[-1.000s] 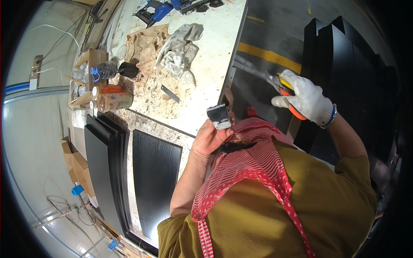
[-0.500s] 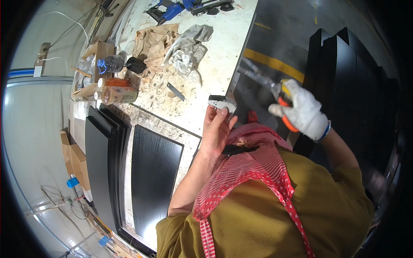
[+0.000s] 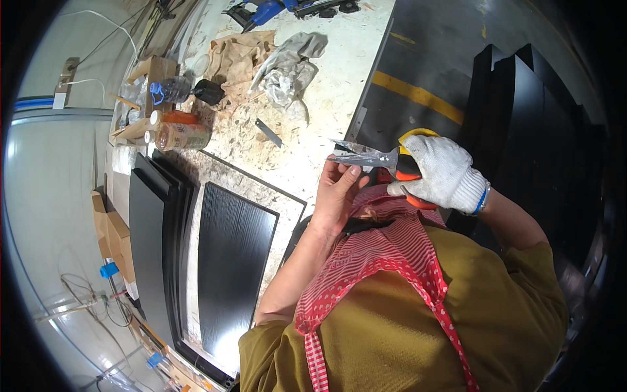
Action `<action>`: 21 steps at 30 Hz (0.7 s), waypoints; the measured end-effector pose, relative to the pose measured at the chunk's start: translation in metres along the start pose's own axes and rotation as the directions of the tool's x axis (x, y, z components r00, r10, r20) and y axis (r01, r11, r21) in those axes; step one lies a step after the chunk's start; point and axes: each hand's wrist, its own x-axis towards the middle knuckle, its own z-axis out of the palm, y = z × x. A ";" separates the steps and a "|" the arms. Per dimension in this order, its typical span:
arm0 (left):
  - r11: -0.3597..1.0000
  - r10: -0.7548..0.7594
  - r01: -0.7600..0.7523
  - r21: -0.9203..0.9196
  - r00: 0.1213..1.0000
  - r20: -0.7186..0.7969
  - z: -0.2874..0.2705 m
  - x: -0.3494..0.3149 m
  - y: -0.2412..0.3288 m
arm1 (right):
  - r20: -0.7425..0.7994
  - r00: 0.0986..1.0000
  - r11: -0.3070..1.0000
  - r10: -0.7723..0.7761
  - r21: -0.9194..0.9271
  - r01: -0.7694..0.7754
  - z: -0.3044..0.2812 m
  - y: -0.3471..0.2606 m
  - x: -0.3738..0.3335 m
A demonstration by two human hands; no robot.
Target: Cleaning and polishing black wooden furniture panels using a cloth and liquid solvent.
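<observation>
My bare left hand (image 3: 335,199) is closed in a pinch at the bench's right edge, thumb against fingertips. Between them is a small black-and-white piece (image 3: 341,149), mostly covered by the tool, so its kind cannot be made out. A white knitted glove covers my right hand (image 3: 443,171), wrapped round a pair of shears (image 3: 384,158) with yellow, orange and black handles. The stained grey blades stand apart, pointing left across the small piece, right at the left fingertips.
The white bench (image 3: 356,72) holds crumpled rags (image 3: 287,72), a flat metal strip (image 3: 268,133), bottles (image 3: 183,136) and a blue nail gun (image 3: 261,13). Black panels (image 3: 235,261) lie at left. More black panels (image 3: 522,130) stand at right, beyond a yellow floor line (image 3: 418,96).
The right hand has brought the shears down and left, from beyond the bench edge to the small piece. The left hand has shifted slightly right and keeps its pinch.
</observation>
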 end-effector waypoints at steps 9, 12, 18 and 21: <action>0.999 -0.045 0.044 0.030 0.999 0.029 -0.006 0.005 -0.005 | 0.156 0.986 0.998 0.064 -0.003 -0.064 -0.002 0.001 0.005; 0.999 -0.052 0.051 0.011 0.998 0.042 -0.007 0.007 -0.006 | 0.180 0.982 0.998 0.058 -0.014 -0.056 -0.002 0.006 0.007; 0.994 -0.109 0.109 0.015 0.993 0.042 -0.006 0.010 -0.002 | 0.225 0.971 0.996 0.084 -0.045 -0.076 0.000 0.010 0.012; 0.993 -0.118 0.117 0.017 0.991 0.060 -0.006 0.011 0.000 | 0.235 0.968 0.995 0.090 -0.055 -0.079 0.002 0.015 0.015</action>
